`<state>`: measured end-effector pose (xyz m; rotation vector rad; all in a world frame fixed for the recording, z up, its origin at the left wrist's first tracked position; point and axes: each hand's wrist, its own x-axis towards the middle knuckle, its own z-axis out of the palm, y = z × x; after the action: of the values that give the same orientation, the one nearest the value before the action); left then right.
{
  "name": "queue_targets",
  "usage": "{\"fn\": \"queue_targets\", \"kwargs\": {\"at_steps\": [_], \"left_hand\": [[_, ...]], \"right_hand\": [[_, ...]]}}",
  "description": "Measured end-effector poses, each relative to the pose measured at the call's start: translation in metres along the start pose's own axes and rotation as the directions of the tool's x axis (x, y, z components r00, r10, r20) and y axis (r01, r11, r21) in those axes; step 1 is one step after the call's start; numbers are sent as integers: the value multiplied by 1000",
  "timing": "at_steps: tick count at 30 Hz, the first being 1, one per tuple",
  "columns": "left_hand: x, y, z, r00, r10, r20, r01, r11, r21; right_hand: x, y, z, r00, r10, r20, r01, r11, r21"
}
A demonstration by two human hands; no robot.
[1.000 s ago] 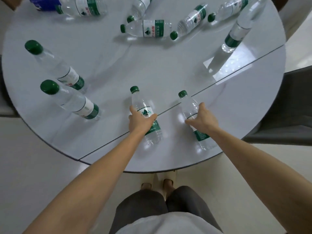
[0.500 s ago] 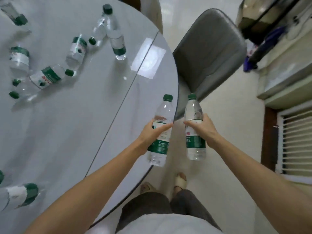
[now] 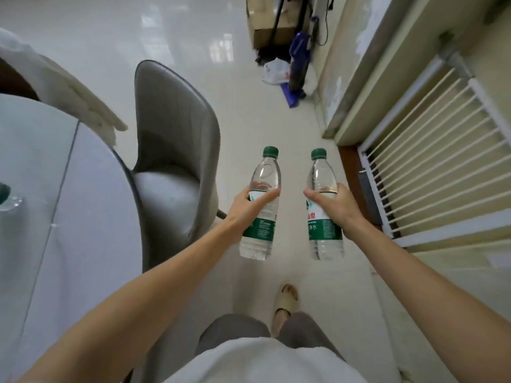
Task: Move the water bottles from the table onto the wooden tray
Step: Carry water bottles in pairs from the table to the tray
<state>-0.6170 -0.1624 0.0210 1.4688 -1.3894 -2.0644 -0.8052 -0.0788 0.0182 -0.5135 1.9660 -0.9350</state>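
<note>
Now both bottles (image 3: pixel 261 205) (image 3: pixel 324 208) are carried off table (image 3: pixel 69 217).

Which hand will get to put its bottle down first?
Neither clearly: left hand and right hand each hold an upright green-capped clear plastic bottle level over the floor. No wooden tray shows.

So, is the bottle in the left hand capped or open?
Capped. The water bottle in the left hand has its green cap sitting on the neck, and it is held roughly upright over the floor.
</note>
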Motion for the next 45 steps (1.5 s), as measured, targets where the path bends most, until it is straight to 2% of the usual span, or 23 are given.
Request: {"fn": "queue_targets", "kwargs": {"at_steps": [4, 9, 14, 19, 25, 29, 33, 39, 45], "left_hand": [[66, 50, 45, 1000, -13, -6, 13, 1000, -7], [146, 110, 60, 999, -4, -33, 3, 1000, -29], [256, 182, 46, 999, 7, -53, -11, 997, -78], [372, 275, 22, 998, 10, -68, -16, 995, -94], [475, 385, -14, 994, 54, -95, -67, 988, -137], [552, 441, -57, 986, 62, -155, -83, 988, -133], [629, 499, -117, 960, 79, -270, -127, 978, -166], [703, 577, -233, 872, 23, -489, -189, 937, -293], [759, 624, -376, 776, -32, -630, -269, 886, -377]], "right_hand": [[65, -33, -58, 1000, -17, 11, 17, 1000, -22], [159, -87, -90, 999, -43, 5, 43, 998, -53], [262, -160, -88, 997, -79, 22, 81, 992, -94], [363, -259, -83, 992, -128, -10, 124, 974, -190], [480, -373, -74, 987, -161, 0, 158, 974, -161], [580, -443, -36, 978, -206, 42, 210, 958, -194], [680, -524, 21, 958, -234, 168, 268, 937, -223], [786, -664, 129, 893, -253, 371, 368, 886, -282], [856, -778, 272, 794, -264, 547, 477, 829, -292]]}}
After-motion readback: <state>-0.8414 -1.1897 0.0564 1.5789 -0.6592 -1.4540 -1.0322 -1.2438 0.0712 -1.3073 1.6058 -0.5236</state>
